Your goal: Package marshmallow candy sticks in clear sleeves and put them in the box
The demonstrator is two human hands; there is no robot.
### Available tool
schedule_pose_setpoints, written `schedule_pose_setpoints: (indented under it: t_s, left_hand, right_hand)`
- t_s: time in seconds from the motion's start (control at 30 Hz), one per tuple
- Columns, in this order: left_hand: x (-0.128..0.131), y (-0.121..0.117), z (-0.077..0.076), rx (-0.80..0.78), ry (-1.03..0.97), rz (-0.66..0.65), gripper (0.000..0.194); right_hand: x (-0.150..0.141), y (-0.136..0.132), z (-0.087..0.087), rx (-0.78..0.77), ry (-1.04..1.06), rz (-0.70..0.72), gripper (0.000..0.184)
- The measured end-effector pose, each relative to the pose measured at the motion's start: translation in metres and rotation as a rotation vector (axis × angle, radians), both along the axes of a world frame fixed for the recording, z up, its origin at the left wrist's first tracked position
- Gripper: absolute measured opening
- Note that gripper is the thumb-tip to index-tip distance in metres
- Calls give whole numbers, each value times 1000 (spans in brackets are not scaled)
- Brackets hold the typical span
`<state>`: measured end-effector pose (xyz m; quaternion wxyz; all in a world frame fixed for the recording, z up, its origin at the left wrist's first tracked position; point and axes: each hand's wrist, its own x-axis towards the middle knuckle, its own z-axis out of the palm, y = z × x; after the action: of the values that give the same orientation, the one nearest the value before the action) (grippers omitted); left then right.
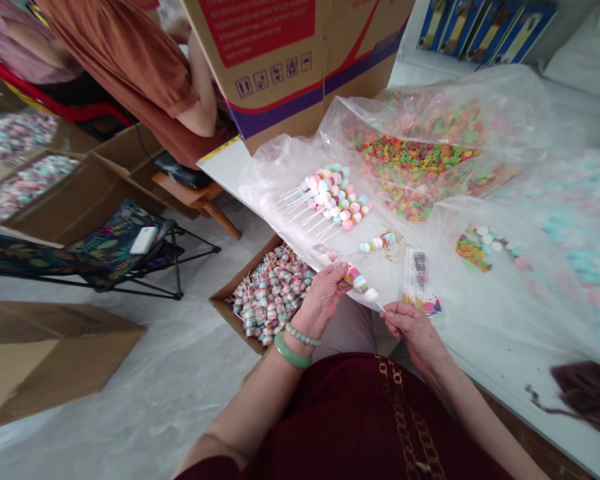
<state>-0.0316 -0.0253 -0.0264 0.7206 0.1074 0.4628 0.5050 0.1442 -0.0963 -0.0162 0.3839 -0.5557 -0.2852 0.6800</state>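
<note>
My left hand, a beaded bracelet and green bangle on its wrist, is closed on a clear printed bag with a marshmallow skewer inside. The fingertips of my right hand pinch the thin white end of that skewer. Just beyond lies another marshmallow skewer beside gold twist ties. Farther off, a pile of marshmallow skewers rests on plastic sheeting, sticks pointing left. A stack of clear printed bags lies near my right hand.
A big bag of colourful ring-shaped candies and blue and pink marshmallows cover the table's right side. Below the table edge stands a box of wrapped skewers. A large carton stands at the back; a person in a rust-coloured top sits beyond it.
</note>
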Motion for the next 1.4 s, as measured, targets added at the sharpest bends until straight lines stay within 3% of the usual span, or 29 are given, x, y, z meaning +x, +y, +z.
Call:
schedule_pose_setpoints:
  t_s: [0.17, 0.33, 0.4, 0.5, 0.6, 0.67, 0.77, 0.93, 1.07, 1.13, 1.23, 1.4]
  left_hand:
    - [3, -1, 2, 67, -17, -51, 21]
    - [-5, 2, 6, 42, -6, -106, 16]
    - [-5, 0, 7, 31, -8, -129, 15]
    - [0, -6, 5, 30, -8, -146, 17]
    - [12, -13, 1, 52, 58, -71, 24]
    - [20, -18, -2, 60, 50, -21, 29]
    - [24, -20, -5, 39, -45, -16, 32]
    - [1, -10, 2, -53, -236, -176, 23]
    - [-20, -3, 11, 39, -421, -125, 43]
    - [-23, -1, 12, 66, -504, -146, 35]
    - [-19, 0, 8, 19, -506, -64, 17]
    - [-10, -5, 3, -39, -529, -26, 23]
  right_hand:
    - [-4, 0, 0, -30, 143, 105, 18]
    - [-5, -2, -2, 47, 13, 128, 21]
    - [-3, -4, -3, 103, -143, 206, 22]
    - [1, -8, -8, 285, -622, 362, 24]
    - [3, -11, -13, 563, -1056, 349, 26]
    - [3, -12, -15, 689, -1145, 317, 28]
    - [2, -10, -12, 604, -1029, 318, 27]
    - [-2, -7, -4, 280, -487, 247, 24]
    - [-7, -8, -5, 141, -332, 225, 25]
    - [-8, -6, -5, 75, -299, 201, 27]
    - [-10, -1, -1, -25, -198, 182, 28]
    - [-23, 6, 11, -154, 155, 262, 19]
